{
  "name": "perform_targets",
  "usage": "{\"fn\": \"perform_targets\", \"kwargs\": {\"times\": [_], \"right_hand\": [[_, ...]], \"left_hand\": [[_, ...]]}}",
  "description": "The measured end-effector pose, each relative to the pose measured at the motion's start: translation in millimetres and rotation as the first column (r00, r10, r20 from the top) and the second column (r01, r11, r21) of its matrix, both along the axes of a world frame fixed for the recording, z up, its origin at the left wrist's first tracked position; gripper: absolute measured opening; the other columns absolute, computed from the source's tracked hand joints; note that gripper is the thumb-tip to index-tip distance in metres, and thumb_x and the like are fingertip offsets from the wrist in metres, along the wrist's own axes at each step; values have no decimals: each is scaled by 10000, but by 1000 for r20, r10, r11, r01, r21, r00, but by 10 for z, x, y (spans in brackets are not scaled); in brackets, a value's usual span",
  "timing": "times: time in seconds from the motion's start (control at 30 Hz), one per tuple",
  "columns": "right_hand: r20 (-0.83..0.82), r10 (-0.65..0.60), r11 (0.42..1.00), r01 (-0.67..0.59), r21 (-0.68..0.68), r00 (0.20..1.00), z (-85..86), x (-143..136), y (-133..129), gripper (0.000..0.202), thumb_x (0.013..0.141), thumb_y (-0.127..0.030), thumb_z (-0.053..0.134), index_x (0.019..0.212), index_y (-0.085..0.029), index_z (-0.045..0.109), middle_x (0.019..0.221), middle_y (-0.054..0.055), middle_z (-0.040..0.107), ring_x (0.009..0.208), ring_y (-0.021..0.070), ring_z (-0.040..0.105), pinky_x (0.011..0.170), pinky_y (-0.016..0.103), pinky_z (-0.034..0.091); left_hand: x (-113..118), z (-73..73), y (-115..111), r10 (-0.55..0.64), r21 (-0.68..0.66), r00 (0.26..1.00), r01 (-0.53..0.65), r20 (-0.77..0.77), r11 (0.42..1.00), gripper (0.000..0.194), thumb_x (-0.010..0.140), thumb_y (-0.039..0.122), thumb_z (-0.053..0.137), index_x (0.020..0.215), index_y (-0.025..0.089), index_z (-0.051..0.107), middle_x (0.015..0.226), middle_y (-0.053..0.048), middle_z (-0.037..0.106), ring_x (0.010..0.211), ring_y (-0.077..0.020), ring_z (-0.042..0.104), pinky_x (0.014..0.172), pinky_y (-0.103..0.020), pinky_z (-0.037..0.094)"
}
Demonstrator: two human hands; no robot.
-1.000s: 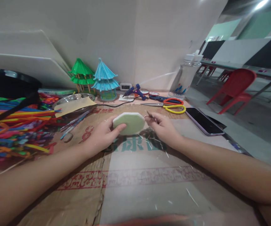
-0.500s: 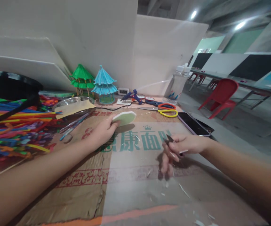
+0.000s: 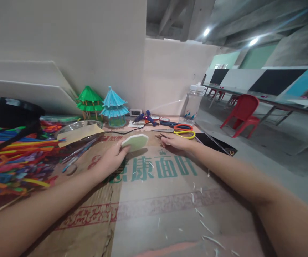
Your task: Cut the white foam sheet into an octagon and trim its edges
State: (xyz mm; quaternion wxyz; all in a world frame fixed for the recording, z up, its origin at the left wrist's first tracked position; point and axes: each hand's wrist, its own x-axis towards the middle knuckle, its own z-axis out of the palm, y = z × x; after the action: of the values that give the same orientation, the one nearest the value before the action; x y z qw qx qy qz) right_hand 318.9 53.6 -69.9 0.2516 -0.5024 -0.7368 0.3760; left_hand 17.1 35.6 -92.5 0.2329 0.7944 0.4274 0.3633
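My left hand [image 3: 116,156] pinches the near left edge of a pale green, many-sided foam piece [image 3: 135,142], held just above the board. To the right of it, my right hand [image 3: 173,141] has its fingers pressed together on a small dark pointed object [image 3: 160,136], too small to name. The scissors with orange and yellow handles [image 3: 184,134] lie just beyond my right hand. White scraps [image 3: 206,227] are scattered over the printed cardboard [image 3: 90,200].
At the back stand a green model hut [image 3: 90,101], a blue one [image 3: 114,107], a blue glue gun [image 3: 145,117] and a clear bottle [image 3: 193,103]. Colourful fuzzy sticks [image 3: 12,153] pile up at left. A phone [image 3: 212,143] lies at right.
My right hand has moved forward and to the left, from over the middle of the board to near the scissors. My left hand still holds the foam piece. The camera view has shifted.
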Motion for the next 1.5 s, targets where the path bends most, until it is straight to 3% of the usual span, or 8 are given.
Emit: {"fn": "perform_targets", "kwargs": {"times": [0.2,0.43,0.6,0.83,0.97,1.13,1.37,1.5], "right_hand": [[-375,497,713,-614,-338,783,177,-147,-520,612,871,-739,457,689,-159,535,1067,199,718,796,199,645,580,275,423],[-96,373,922,-380,-73,923,105,-491,-495,472,931,-540,564,1203,-162,635,813,20,680,774,123,576,771,263,441],[-529,613,389,-807,-444,587,125,-626,-724,561,863,-693,538,734,-149,581,849,145,732,846,247,688,695,338,489],[-217,-25,983,-15,-181,976,372,591,-1010,545,885,-686,502,715,-171,555,1169,179,710,1048,259,651,535,243,387],[-29,-206,973,202,-111,978,227,1006,-1436,556,901,-700,441,772,-185,605,1238,141,671,952,230,645,558,260,400],[-130,225,853,-260,-452,966,238,912,-1837,649,859,-759,442,690,-153,597,705,101,676,539,134,525,484,243,353],[14,56,987,-53,-154,998,300,400,-1195,526,943,-636,435,973,-165,667,1126,127,680,741,144,557,602,258,428],[-33,367,879,-358,-316,930,201,164,-1074,578,914,-677,451,891,-156,701,934,120,705,761,168,593,701,294,463]], "left_hand": [[0,-45,77,15,-28,996,-12,90,1000,456,914,476,440,1193,143,580,1157,-126,675,1088,-303,608,975,-406,454],[-7,-71,109,38,-75,989,-27,144,997,498,898,503,458,1190,123,594,1145,-137,685,1050,-311,622,936,-435,481],[-22,-76,109,18,-70,988,-8,152,998,504,904,496,465,1246,143,579,1220,-115,676,1128,-299,602,995,-414,455],[-30,-98,125,-5,-109,986,24,166,994,531,900,506,461,1253,125,569,1236,-144,658,1098,-312,610,965,-437,469],[-16,-77,121,2,-118,988,17,152,993,520,884,516,472,1222,138,583,1216,-145,662,1082,-323,606,960,-457,468],[-17,-97,137,7,-92,986,8,165,996,524,876,542,490,1213,154,591,1187,-137,669,1080,-325,604,963,-463,467],[-30,-118,136,14,-79,985,-1,170,997,494,877,530,503,1173,152,614,1134,-131,696,1027,-318,634,903,-445,502],[-23,-76,102,25,-75,987,-13,157,997,465,879,502,497,1159,150,617,1131,-134,695,1032,-317,628,924,-457,490]]}}
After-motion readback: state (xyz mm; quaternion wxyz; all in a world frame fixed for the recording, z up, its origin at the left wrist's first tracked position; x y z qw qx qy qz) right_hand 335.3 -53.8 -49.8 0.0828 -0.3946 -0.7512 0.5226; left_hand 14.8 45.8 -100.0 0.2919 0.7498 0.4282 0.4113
